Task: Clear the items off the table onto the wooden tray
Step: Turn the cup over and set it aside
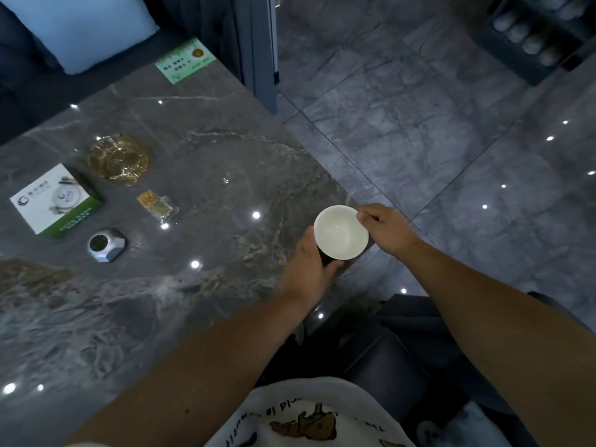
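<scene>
Both hands are gripping the small round white ceramic bowl (341, 232) right at the right edge of the grey marble table (200, 175): the left hand (306, 266) is cupping its near side, and the right hand (385, 229) is pinching the far rim. There's something dark under the bowl, probably a cup, hard to tell. No wooden tray is showing anywhere, so whichever way it's going, both hands are equally close.

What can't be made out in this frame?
- Wooden tray: nowhere in the head view.
- Dark object under the white bowl: covered by the bowl and the left hand.
- Right hand fingertips: behind the bowl rim.
- Green card print: too small.
</scene>
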### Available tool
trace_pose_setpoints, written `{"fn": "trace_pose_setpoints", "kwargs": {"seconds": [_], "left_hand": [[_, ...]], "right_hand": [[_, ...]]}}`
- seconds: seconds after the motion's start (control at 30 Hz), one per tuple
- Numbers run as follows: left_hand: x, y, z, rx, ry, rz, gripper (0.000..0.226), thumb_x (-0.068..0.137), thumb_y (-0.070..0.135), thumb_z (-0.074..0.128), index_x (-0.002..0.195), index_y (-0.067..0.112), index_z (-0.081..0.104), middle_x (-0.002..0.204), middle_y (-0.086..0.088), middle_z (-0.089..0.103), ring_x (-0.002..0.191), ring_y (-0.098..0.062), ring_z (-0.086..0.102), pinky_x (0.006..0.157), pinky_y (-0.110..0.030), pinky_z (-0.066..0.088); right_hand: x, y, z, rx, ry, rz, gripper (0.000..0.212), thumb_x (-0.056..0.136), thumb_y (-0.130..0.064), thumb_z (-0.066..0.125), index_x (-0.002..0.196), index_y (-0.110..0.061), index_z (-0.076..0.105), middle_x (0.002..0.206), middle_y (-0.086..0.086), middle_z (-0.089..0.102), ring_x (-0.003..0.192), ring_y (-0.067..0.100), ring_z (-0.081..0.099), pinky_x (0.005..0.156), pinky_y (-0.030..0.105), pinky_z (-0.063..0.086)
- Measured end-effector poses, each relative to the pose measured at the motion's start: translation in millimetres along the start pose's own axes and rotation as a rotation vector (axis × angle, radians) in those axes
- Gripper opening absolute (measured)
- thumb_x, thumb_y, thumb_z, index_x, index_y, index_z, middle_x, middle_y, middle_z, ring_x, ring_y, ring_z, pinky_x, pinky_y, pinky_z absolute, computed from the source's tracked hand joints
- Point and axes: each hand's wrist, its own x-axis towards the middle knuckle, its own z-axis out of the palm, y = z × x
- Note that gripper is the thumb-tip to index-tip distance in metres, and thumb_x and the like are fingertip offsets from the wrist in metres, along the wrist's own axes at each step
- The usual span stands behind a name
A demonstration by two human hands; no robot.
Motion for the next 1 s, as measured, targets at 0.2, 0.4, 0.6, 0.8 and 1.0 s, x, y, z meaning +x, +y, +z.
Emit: {"fn": "trace_pose_setpoints", "kwargs": {"seconds": [0.2,0.4,0.6,0.8,1.0], "left_hand": [[1.7,3.1,2.6,0.024,-0.013,-0.004,0.083,0.074,0.037,0.076,0.141,0.023,0.028,0.136,-0.002,0.047,0.118,-0.019,0.051,0.089,-0.047,0.051],[1.1,3.3,2.5,0.092,-0.019,-0.013,0.085,0.076,0.037,0.075,0.142,0.017,0.026,0.139,-0.007,0.044,0.119,-0.024,0.051,0.087,-0.048,0.051],[1.4,-3.0,-3.4,0.162,-0.035,-0.081,0.096,0.076,0.045,0.073,0.147,0.014,0.016,0.144,-0.01,0.04,0.123,-0.029,0.049,0.092,-0.046,0.047],[-10.1,-18.1,-27.0,0.211,-0.081,-0.087,0.087,0.082,0.052,0.063,0.148,0.018,0.017,0.149,-0.01,0.036,0.13,-0.028,0.042,0.1,-0.043,0.039],[-34.3,-44.4,-67.6,0.343,-0.078,-0.083,0.071,0.087,0.058,0.049,0.144,0.022,0.028,0.142,-0.007,0.044,0.124,-0.027,0.046,0.096,-0.044,0.045]], "right_hand": [[2.7,0.7,-4.8,-0.022,-0.012,-0.023,0.031,0.098,-0.03,0.046,0.12,-0.017,0.062,0.123,0.005,0.059,0.103,0.018,0.054,0.084,0.032,0.042],[2.1,4.1,-3.2,-0.036,-0.024,-0.035,0.036,0.098,-0.034,0.043,0.13,-0.021,0.055,0.133,0.007,0.054,0.111,0.02,0.051,0.094,0.039,0.044],[3.3,4.4,-1.7,-0.124,-0.072,-0.03,0.048,0.099,-0.042,0.036,0.143,-0.024,0.037,0.145,0.009,0.042,0.126,0.027,0.044,0.104,0.044,0.038],[-0.4,4.5,-6.2,-0.182,-0.014,-0.018,0.059,0.095,-0.054,0.036,0.144,-0.02,0.036,0.143,0.012,0.04,0.126,0.029,0.045,0.099,0.039,0.034],[-19.8,-15.0,-4.2,-0.354,0.165,-0.042,0.06,0.092,-0.058,0.038,0.136,-0.017,0.045,0.141,0.012,0.041,0.116,0.031,0.052,0.094,0.053,0.047]]}}
